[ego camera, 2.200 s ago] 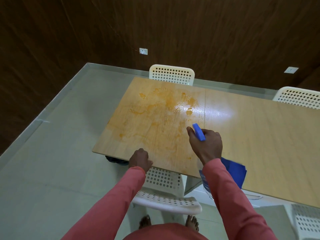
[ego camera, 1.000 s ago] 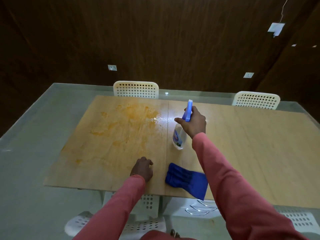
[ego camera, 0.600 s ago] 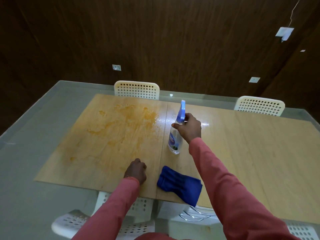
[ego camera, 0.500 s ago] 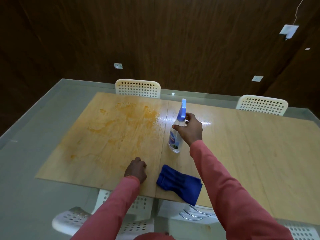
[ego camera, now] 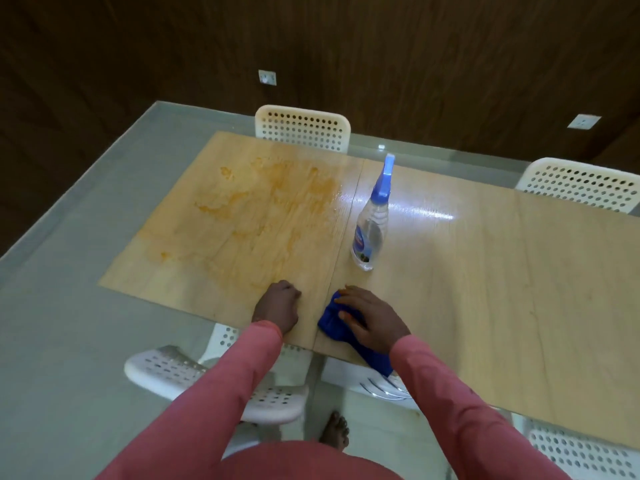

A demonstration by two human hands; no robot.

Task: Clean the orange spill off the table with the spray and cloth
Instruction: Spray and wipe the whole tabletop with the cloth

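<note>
Both hands down; R hand (ego camera: 372, 320) on cloth (ego camera: 332, 323).

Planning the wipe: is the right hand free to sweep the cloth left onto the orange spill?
Probably yes. The right hand rests on the blue cloth; the orange spill lies up-left, bare table between. Only the left hand sits beside that path.

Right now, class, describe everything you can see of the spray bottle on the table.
The spray bottle stands upright on the wooden table, just right of the seam between its panels and beside the orange spill. Its body looks like clear plastic with a blue-and-white label low on the front; the blue trigger head rises to a narrow tip. Neither hand touches it; the blue cloth lies nearer the person.
</note>
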